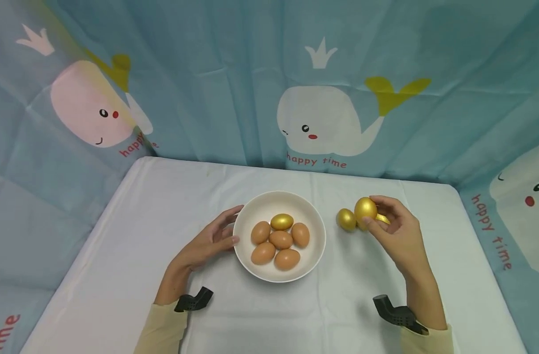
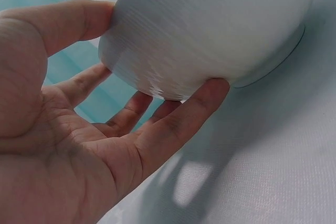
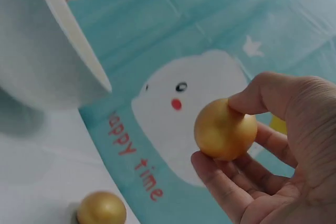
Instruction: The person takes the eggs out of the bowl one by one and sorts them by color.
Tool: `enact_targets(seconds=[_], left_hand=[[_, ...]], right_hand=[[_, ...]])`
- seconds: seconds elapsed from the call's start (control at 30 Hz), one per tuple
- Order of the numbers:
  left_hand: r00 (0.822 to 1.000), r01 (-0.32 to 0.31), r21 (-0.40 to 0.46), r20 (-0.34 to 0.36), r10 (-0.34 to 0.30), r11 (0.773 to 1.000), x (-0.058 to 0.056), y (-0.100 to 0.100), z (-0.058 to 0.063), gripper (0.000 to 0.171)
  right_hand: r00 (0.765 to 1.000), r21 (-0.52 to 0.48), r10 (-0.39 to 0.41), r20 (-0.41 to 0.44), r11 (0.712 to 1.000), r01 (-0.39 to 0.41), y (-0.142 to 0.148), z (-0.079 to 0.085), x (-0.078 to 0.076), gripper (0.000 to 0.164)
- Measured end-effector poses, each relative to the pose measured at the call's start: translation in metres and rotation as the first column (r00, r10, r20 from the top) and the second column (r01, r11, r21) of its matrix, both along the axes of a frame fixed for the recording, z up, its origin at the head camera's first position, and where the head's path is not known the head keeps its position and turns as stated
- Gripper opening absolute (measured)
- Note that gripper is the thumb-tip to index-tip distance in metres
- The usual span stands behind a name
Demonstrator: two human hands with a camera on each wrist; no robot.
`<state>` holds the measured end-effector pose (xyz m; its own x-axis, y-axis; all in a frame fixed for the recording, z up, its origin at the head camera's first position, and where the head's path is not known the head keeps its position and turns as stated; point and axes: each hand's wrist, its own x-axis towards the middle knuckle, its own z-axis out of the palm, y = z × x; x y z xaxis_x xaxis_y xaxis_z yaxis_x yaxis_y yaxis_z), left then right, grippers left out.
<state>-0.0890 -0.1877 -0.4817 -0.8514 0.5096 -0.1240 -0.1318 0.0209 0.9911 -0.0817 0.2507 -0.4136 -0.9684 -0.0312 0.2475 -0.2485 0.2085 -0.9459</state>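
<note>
We see a narrow strip of the table (image 1: 251, 314) beyond the bowl (image 1: 313, 248), up to the far edge, while broader white cloth spreads left, right and on its near side. A teal curtain (image 1: 225, 108) hangs behind the bowl.

Right of the bowl, we see the held egg (image 1: 365, 208) above the table, pinched between the thumb and fingers of the right hand (image 1: 399, 231). It is smooth, rounded and gold, with a soft metallic sheen. At least two spare eggs (image 1: 346, 220), also gold, lie right of the bowl, one partly hidden. The left hand (image 1: 209, 246) holds the bowl's left side, thumb and fingers spread around its wall.

The bowl is round, white and faintly glossy outside; inside we count five brown eggs (image 1: 287, 259), smooth and oval, and one shiny gold egg (image 1: 281, 221). The cloth looks woven and lightly creased.
</note>
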Motion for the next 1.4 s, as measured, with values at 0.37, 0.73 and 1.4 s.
enact_targets(seconds=[0.37,0.73,1.4], left_hand=[[1.000,0.014,0.004,-0.005,-0.014,1.000,-0.001,-0.001,0.000,0.077],[1.000,0.009,-0.017,0.004,-0.009,1.000,-0.003,-0.001,0.003,0.078],[1.000,-0.002,-0.052,0.004,0.002,0.999,-0.002,0.000,0.003,0.077]], right_hand=[[0.996,-0.099,-0.068,0.053,0.992,0.073,0.027,-0.013,-0.003,0.043],[0.960,0.019,-0.255,0.120,0.967,0.254,0.052,-0.022,-0.005,0.043],[0.894,0.388,-0.414,0.170,0.862,0.326,0.086,-0.050,-0.013,0.050]])
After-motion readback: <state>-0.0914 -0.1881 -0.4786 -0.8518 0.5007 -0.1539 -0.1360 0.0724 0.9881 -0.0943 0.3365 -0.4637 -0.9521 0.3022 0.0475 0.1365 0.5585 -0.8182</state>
